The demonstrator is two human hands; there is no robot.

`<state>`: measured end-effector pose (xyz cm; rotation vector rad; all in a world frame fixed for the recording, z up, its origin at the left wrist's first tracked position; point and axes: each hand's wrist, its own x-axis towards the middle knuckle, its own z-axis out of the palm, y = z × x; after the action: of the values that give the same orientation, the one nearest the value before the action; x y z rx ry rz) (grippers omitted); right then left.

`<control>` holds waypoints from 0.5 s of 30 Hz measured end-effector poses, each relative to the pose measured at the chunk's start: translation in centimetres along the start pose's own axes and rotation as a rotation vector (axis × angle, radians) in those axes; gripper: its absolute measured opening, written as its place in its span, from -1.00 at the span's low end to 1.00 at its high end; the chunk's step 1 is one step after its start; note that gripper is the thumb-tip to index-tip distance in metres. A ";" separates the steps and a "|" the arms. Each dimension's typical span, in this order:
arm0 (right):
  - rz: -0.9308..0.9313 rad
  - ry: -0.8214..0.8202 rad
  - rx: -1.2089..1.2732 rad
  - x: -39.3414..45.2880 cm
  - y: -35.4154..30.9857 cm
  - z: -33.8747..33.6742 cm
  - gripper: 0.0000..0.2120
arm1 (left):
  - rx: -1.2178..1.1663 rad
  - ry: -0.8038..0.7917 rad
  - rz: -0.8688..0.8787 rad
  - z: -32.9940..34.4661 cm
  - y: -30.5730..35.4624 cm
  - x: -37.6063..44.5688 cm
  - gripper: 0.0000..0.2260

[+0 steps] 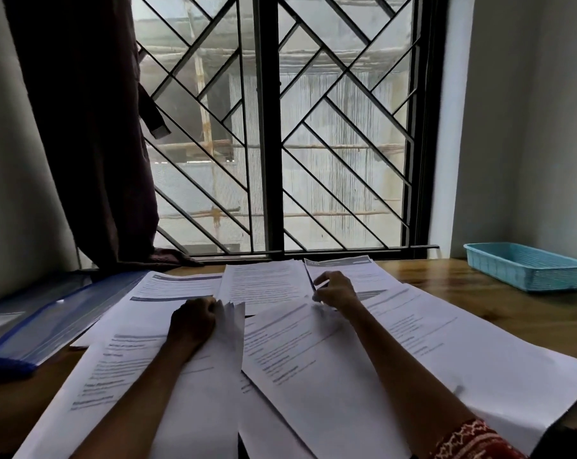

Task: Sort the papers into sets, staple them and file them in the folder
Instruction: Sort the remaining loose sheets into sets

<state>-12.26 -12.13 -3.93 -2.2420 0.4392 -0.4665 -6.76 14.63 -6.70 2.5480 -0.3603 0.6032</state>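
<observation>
Now: I see papers [313,352] spread over desk [512,313], blue folder [48,323] at far left. L hand [194,321] pinches top edge of a sheet stack; R hand [335,289] curled, gripping a sheet's corner. Blue basket [525,266] far right.

Wooden table [499,303]: printed papers [313,352] spread across centre, blue folder [45,323] at left, blue basket [525,266] far right.
</observation>
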 end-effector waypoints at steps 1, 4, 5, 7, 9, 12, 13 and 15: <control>-0.016 0.037 0.003 0.2 0.3 0.3 -0.71 | 0.012 0.002 0.013 0.1 -0.1 0.2 -0.71; -0.027 0.029 -0.070 0.4 0.7 0.4 -0.65 | 0.013 -0.013 0.002 0.2 -0.7 0.6 -0.74; -0.021 -0.004 -0.105 0.4 0.8 0.3 -0.59 | 0.002 -0.018 0.009 0.2 -0.8 0.6 -0.76; -0.033 -0.067 -0.164 0.2 0.7 0.1 -0.54 | -0.025 -0.036 0.020 0.2 -0.8 0.5 -0.80; -0.061 -0.096 -0.115 0.2 0.6 0.1 -0.59 | -0.037 -0.050 0.032 0.1 -0.7 0.2 -0.81; -0.116 -0.112 -0.056 -0.2 0.3 0.2 -0.70 | -0.065 -0.045 0.035 0.0 -0.4 -0.1 -0.73; -0.124 -0.118 -0.072 -0.3 0.2 0.1 -0.73 | -0.077 -0.044 0.033 -0.1 -0.3 -0.3 -0.70; -0.129 -0.140 -0.096 -0.6 0.2 0.0 -0.82 | -0.099 -0.040 0.036 -0.2 -0.3 -0.3 -0.69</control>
<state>-12.86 -11.99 -4.18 -2.3873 0.2499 -0.3580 -7.00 14.99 -6.83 2.4668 -0.4395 0.5341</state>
